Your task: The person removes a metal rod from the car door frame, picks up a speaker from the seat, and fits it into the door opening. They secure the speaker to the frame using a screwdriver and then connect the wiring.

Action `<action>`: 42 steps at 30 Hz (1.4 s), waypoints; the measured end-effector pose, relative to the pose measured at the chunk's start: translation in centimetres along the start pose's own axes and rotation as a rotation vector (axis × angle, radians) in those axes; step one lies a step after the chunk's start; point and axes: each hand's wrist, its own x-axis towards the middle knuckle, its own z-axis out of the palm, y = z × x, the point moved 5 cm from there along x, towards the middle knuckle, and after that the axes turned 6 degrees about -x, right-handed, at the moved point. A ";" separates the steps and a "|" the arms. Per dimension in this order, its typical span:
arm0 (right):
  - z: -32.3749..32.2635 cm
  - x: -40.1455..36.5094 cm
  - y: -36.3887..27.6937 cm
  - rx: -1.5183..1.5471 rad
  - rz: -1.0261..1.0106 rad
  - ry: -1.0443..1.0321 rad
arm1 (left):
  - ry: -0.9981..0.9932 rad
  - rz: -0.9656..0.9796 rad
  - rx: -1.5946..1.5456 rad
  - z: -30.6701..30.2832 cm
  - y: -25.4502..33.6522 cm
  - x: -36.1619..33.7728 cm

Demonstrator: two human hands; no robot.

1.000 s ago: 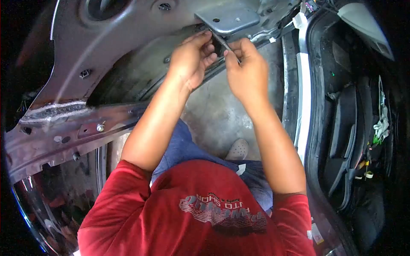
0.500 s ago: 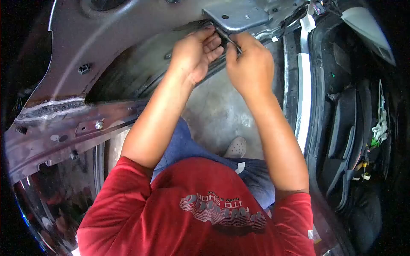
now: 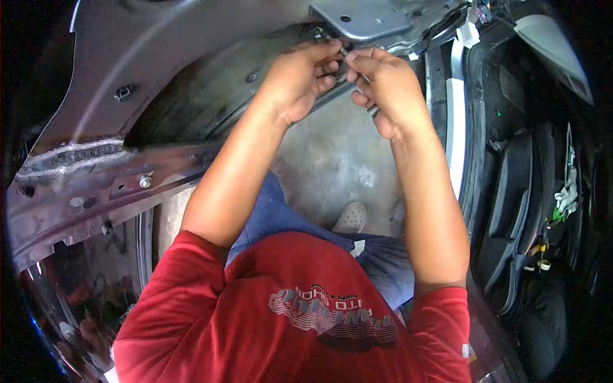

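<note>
My left hand [image 3: 303,80] is raised under a grey metal bracket [image 3: 367,22] on the car body. Its thumb and index finger pinch close to a small metal end, while the other fingers curl loosely. Beside it, my right hand [image 3: 393,86] closes around a slim metal hand tool [image 3: 373,111], whose lower end shows between the fingers. Right thumb and forefinger meet the left fingertips at the tool's upper end. The exact kind of tool, and whatever the left fingertips grip, are mostly hidden.
A curved body panel [image 3: 147,57] spans the upper left, with a bolt [image 3: 145,182] on the rail below. At the right run a door sill with a white strip [image 3: 455,127] and a dark door trim [image 3: 511,191]. Concrete floor [image 3: 332,153] lies beneath.
My right hand has rotated and shifted slightly right, so its curled fingers and the tool's lower end now show. My left fingertips have moved right, close to the right thumb.
</note>
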 end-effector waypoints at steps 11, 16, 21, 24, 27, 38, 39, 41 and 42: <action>0.6 -4.3 -0.7 -0.976 -0.650 0.333 | 0.110 0.146 -0.048 0.3 -1.3 0.9; -0.4 -2.4 -2.2 -1.073 -0.605 0.346 | 0.181 0.232 0.116 0.7 0.3 -0.8; -2.5 0.7 -1.6 -0.736 -0.408 0.066 | 0.260 0.506 0.419 -1.6 1.2 -0.3; -2.7 1.3 -0.8 -0.563 -0.298 -0.056 | -0.026 0.375 0.146 -1.3 0.4 1.4; -2.6 1.7 -0.6 -0.561 -0.325 -0.053 | -0.102 0.250 0.080 -0.9 -0.2 1.6; -1.6 0.4 -2.5 -0.784 -0.431 0.030 | -0.151 0.381 0.177 -1.4 -0.5 1.8; -1.1 -0.2 -2.4 -0.629 -0.268 0.003 | -0.149 0.385 0.177 -1.8 -0.5 2.1; -0.4 -0.6 -1.3 -0.308 -0.048 -0.057 | -0.158 0.323 0.085 -2.6 -1.1 2.7; -0.2 -0.8 -0.9 -0.305 -0.048 -0.051 | -0.164 0.320 0.087 -2.5 -1.0 2.6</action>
